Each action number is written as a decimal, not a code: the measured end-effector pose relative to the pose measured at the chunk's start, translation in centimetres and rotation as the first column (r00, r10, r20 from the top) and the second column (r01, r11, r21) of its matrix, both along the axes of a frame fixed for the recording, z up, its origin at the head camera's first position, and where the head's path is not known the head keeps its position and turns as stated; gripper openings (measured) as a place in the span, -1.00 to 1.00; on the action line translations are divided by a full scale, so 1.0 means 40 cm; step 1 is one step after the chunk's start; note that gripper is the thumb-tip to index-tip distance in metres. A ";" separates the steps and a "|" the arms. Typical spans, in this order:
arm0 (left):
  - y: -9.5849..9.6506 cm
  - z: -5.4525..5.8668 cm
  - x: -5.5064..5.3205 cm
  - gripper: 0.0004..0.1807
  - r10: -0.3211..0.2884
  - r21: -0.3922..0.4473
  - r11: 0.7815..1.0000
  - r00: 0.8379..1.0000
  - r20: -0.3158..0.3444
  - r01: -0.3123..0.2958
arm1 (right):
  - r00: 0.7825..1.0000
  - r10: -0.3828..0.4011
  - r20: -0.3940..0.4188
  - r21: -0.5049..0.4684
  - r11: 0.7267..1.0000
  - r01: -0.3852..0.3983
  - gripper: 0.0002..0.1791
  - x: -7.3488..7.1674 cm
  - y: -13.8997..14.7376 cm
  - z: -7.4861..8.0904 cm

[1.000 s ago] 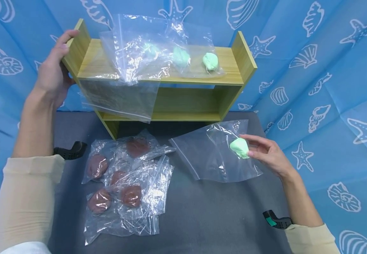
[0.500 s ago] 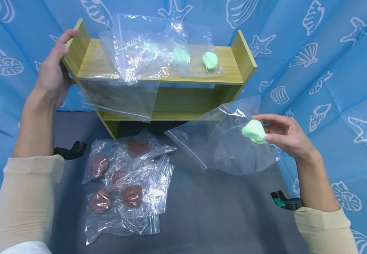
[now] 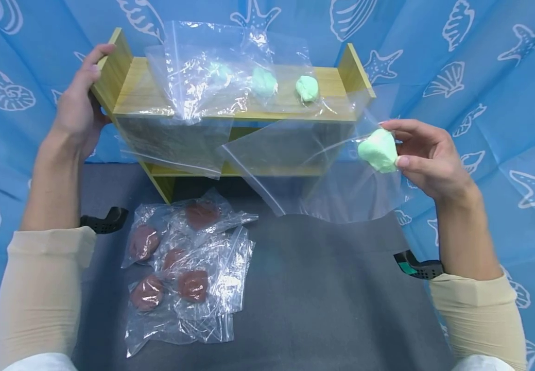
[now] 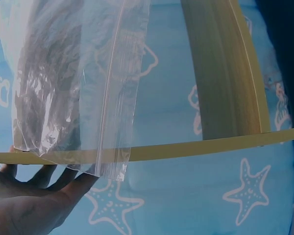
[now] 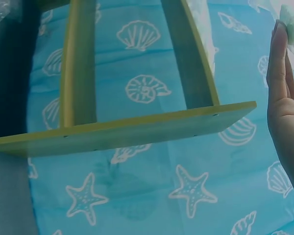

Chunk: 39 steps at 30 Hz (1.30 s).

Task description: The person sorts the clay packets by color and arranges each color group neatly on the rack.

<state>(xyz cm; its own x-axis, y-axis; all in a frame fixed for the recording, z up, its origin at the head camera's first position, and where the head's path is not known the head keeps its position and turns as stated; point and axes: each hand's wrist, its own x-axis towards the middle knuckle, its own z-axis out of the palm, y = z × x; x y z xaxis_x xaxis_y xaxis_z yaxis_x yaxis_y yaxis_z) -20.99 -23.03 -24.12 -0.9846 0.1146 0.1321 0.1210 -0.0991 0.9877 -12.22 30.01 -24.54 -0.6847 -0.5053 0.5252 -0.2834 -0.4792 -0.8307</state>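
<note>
My left hand (image 3: 74, 103) grips the left side panel of a small two-tier wooden shelf (image 3: 348, 116). In the left wrist view its fingers (image 4: 81, 186) meet the panel's edge beside a hanging clear bag (image 4: 117, 83). Between thumb and fingers, my right hand (image 3: 438, 159) pinches a pale green clay-like lump (image 3: 379, 150) inside a clear zip bag (image 3: 290, 159). That bag trails leftward in front of the shelf's right half. On the top board, several bagged green lumps (image 3: 307, 88) lie in a row. The right wrist view catches the right hand (image 5: 286, 105) at its edge.
Several reddish-brown lumps (image 3: 193, 286) in clear zip bags lie piled on the dark grey table (image 3: 313, 299), front left of the shelf. An overhanging bag (image 3: 179, 144) covers part of the lower tier. A blue shell-print curtain (image 3: 503, 154) surrounds the shelf.
My right hand has lifted the bagged green lump up and to the right, from over the table to beside the shelf's right end. The left hand stays on the side panel.
</note>
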 end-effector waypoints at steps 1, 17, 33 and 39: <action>0.000 0.001 -0.001 -0.50 0.000 -0.001 1.000 1.000 -0.001 0.000 | 1.000 -0.005 0.005 -0.006 1.000 0.005 -0.49 -0.006 -0.002 0.008; -0.003 -0.002 0.001 -0.49 -0.005 -0.004 1.000 1.000 -0.014 0.005 | 0.989 -0.142 -0.032 -0.038 0.989 0.141 -0.46 -0.112 -0.043 0.148; 0.004 0.000 0.004 -0.49 -0.004 -0.003 1.000 1.000 -0.029 0.004 | 0.908 -0.416 -0.037 -0.021 0.909 0.416 -0.50 -0.227 -0.094 0.178; 0.002 0.003 0.004 -0.49 -0.002 0.000 1.000 1.000 -0.031 0.002 | 0.889 -0.458 0.018 0.043 0.889 0.457 -0.53 -0.262 -0.095 0.164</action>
